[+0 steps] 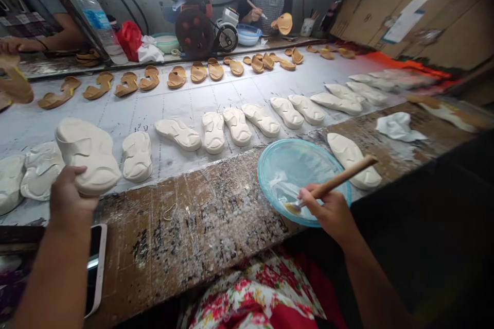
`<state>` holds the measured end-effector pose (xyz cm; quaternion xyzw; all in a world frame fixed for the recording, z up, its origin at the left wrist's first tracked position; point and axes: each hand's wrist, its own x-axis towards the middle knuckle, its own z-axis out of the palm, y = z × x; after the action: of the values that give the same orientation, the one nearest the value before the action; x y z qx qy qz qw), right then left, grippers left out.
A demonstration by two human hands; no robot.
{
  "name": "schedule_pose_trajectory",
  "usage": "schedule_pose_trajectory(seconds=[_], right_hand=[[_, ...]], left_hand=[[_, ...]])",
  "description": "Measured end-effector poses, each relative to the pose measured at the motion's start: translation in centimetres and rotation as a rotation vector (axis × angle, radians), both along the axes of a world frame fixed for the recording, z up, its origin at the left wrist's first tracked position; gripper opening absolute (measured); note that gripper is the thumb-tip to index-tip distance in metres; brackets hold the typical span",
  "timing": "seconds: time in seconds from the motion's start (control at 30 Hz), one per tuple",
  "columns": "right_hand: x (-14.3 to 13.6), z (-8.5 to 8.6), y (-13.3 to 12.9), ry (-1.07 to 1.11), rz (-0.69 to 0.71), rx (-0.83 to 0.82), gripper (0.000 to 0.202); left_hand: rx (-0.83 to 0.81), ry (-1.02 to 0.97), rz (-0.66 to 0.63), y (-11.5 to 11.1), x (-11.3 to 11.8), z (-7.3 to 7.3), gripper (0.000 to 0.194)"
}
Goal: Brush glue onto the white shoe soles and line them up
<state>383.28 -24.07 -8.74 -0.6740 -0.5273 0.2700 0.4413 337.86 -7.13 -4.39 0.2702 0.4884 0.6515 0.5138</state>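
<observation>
My left hand (71, 192) grips a white sole (90, 156) by its lower left edge, raised above the row of soles at the left. Closed round a wooden-handled brush (341, 177), my right hand (328, 210) is over the right part of a round blue dish (270, 164). The brush's bristles touch the dish's inside, where whitish glue-like liquid shows. Close to the held sole, another white sole (137, 156) lies on the belt, and one more white sole (353, 160) lies just right of the dish.
Several white soles (213, 132) line the pale belt (185, 97), with tan shoe uppers (177, 76) behind. A phone (96, 267) lies at the worn wooden edge (173, 246). A crumpled white cloth (399, 126) lies right. Across the belt, a person works beside a machine (195, 28).
</observation>
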Motion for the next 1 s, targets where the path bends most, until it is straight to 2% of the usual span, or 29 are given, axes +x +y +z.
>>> schedule_pose_trajectory(seconds=[0.07,0.13,0.2,0.27,0.33,0.43,0.53,0.63,0.73,0.87,1.0], right_hand=[[0.4,0.3,0.0,0.093,0.0,0.018,0.034],[0.3,0.6,0.2,0.173,0.016,0.06,0.035],[-0.5,1.1,0.6,0.224,0.051,0.122,0.03],[-1.7,1.9,1.0,0.254,0.113,0.193,0.022],[-3.1,3.1,1.3,0.238,0.201,0.336,0.015],[-4.7,4.9,1.7,0.084,0.278,0.71,0.02],[-5.2,6.1,2.0,-0.051,0.262,0.88,0.022],[-4.7,6.5,2.2,-0.153,0.229,0.917,0.023],[-3.9,6.7,2.1,-0.213,0.171,0.926,0.024],[-3.4,7.2,1.6,-0.25,0.228,0.907,0.021],[-3.7,7.2,1.0,-0.279,0.299,0.914,0.018]], left_hand=[[0.029,-0.04,-0.002,-3.8,4.4,0.3,0.03],[-0.048,-0.099,-0.154,-7.3,8.7,-0.1,0.037],[-0.177,-0.118,-0.237,-10.3,12.3,-1.0,0.038],[-0.353,-0.112,-0.329,-12.8,15.0,-1.6,0.041],[-0.452,-0.075,-0.5,-14.7,16.8,-1.7,0.048],[-0.391,0.063,-0.719,-16.5,17.9,-0.5,0.056],[-0.368,0.109,-0.844,-17.3,18.0,1.0,0.057],[-0.369,0.174,-0.915,-17.7,17.8,2.2,0.059],[-0.332,0.393,-0.958,-18.2,17.8,2.7,0.055],[-0.274,0.628,-0.896,-18.8,17.9,2.7,0.05],[-0.277,0.6,-0.879,-18.9,17.9,2.6,0.049]])
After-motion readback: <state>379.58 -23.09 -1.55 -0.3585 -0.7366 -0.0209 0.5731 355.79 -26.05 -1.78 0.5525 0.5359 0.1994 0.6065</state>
